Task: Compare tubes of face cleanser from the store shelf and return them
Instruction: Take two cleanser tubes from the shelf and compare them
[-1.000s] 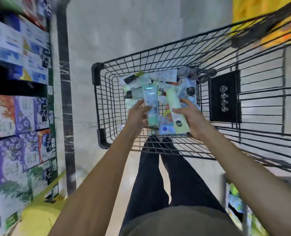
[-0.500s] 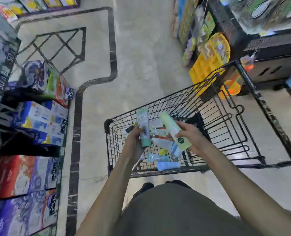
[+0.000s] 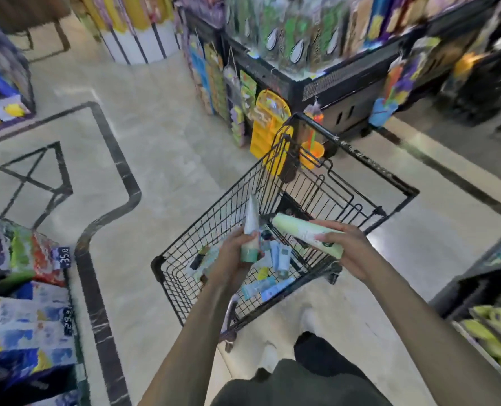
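Store aisle around you, cart at twelve o'clock: your left hand grips a teal-capped tube, your right hand a pale green tube, mid-comparison; reshelving likely comes next.

A black wire shopping cart stands on the pale tiled floor, which is crossed by dark inlaid border lines. To the left sit stacked colourful boxes with price tags. Ahead, a dark shelving unit carries blurred packets, with a yellow hanging display at its corner. Yellow-green packs lie on a shelf at right.
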Demonstrator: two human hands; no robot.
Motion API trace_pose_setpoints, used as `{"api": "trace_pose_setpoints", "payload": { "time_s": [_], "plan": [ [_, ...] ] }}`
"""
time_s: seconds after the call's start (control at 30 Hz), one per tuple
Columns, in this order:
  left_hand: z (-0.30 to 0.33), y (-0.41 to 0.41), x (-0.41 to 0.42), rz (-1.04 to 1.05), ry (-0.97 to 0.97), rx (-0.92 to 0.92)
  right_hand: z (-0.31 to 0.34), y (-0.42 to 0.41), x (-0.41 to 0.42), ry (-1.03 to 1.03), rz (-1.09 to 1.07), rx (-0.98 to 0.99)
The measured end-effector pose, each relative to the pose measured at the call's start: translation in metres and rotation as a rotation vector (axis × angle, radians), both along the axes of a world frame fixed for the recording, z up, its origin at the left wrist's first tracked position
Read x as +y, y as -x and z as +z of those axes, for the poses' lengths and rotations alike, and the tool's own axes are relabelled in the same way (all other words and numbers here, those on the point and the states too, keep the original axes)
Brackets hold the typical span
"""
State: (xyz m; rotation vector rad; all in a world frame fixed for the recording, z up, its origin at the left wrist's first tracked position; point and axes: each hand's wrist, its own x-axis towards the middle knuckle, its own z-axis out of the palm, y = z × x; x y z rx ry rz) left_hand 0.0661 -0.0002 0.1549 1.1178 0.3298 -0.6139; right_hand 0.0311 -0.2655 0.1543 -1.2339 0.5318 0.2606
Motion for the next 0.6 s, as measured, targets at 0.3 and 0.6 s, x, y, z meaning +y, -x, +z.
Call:
{"api": "trace_pose_setpoints", "payload": {
  "time_s": [0.3, 0.6],
  "plan": [
    [0.015, 0.042, -0.086, -0.226, -0.061, -0.054, 0.022, 0.128, -0.058, -0.136, -0.505, -0.098],
    [0.034, 0.15, -0.225, -0.602, 0.042, -0.119, 0.046, 0.271, -0.126, -0.143, -0.875, -0.166]
  ]
}}
